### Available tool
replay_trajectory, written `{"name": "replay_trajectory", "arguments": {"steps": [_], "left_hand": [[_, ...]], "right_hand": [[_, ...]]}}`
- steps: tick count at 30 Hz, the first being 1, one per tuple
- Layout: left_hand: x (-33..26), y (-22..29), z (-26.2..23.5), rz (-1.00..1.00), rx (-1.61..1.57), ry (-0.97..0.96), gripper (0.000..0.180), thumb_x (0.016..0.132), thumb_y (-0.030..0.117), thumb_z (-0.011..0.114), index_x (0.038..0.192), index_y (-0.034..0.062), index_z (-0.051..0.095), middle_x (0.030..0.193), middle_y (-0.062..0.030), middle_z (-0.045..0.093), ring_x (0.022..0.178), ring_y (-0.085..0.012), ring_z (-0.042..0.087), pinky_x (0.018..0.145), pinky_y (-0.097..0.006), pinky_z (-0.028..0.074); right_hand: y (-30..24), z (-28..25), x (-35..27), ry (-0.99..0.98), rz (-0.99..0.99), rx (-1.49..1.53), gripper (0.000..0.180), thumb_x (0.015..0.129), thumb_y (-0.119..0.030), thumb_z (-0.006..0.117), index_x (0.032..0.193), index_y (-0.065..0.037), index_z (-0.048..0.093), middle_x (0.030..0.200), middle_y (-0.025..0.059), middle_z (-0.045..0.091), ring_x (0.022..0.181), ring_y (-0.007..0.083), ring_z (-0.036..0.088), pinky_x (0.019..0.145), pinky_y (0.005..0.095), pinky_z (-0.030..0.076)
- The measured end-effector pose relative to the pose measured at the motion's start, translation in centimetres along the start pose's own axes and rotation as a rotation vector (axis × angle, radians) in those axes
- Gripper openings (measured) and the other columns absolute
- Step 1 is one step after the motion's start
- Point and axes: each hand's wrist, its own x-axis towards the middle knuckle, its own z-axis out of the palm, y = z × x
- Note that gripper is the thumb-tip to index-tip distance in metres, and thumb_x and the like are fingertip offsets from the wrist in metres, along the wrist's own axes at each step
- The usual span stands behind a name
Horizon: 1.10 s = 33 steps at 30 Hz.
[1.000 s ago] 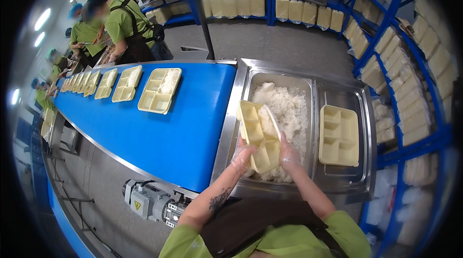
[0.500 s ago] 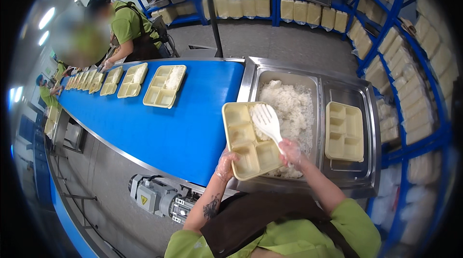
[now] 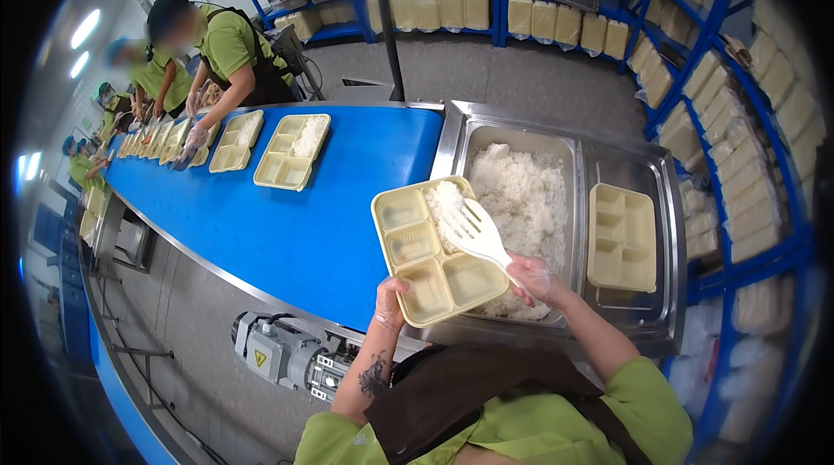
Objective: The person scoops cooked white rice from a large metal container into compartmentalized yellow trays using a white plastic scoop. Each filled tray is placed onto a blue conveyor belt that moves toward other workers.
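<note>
My left hand [image 3: 391,302], in a clear glove, grips the lower left rim of a pale yellow compartment tray [image 3: 407,246]. The tray is tilted over the corner between the blue belt and the rice pan. White rice [image 3: 444,201] fills part of its upper right compartment; the other compartments look bare. My right hand [image 3: 534,278], also gloved, is closed round the handle of a white slotted rice paddle [image 3: 474,230]. The paddle's blade lies over the rice in the tray and hides part of it. Behind it, a steel pan [image 3: 569,230] holds a heap of loose rice [image 3: 521,195].
Another yellow tray [image 3: 622,237] sits in the steel well on the right. Along the far side of the blue conveyor belt [image 3: 347,204] stand several trays [image 3: 293,152] with rice. Co-workers [image 3: 239,56] bend over the belt at far left. Shelves of stacked trays [image 3: 543,22] line the back and right.
The tray and paddle have shifted left, toward the belt, and the paddle lies flatter. The trays on the belt have slid slightly left. A co-worker's hand reaches further over the belt.
</note>
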Motion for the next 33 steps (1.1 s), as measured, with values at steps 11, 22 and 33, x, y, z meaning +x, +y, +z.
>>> {"name": "replay_trajectory", "arguments": {"steps": [11,22,33], "left_hand": [[0.2,0.4,-3.4,0.038,0.071,0.166,0.051,0.054,0.005,0.047,0.102,-0.0110,0.053,0.089,-0.0168,0.060,0.081,-0.0293,0.059,0.077,-0.039,0.050],[-1.9,12.2,-9.6,0.490,0.909,0.793,0.037,0.078,0.012,0.054,0.114,0.0053,0.049,0.094,-0.0128,0.060,0.078,-0.0236,0.060,0.065,-0.034,0.050],[-4.8,4.7,-4.2,0.446,2.126,0.743,0.054,0.071,0.037,0.068,0.120,0.0245,0.051,0.123,-0.0153,0.043,0.103,-0.0374,0.049,0.084,-0.038,0.044]], "right_hand": [[-2.1,0.2,2.4,0.059,0.065,-0.010,0.041,0.091,-0.024,0.042,0.129,-0.008,0.041,0.056,0.0016,0.046,0.038,0.0087,0.041,0.034,0.0237,0.036],[4.7,-2.1,2.2,0.294,0.109,0.060,0.019,0.089,-0.025,0.043,0.095,-0.009,0.050,0.053,0.0025,0.047,0.034,0.0118,0.042,0.030,0.0260,0.035],[7.2,1.4,3.4,0.295,0.187,0.081,0.019,0.085,-0.023,0.045,0.091,-0.004,0.048,0.052,0.0070,0.048,0.035,0.0170,0.046,0.032,0.0286,0.038]]}}
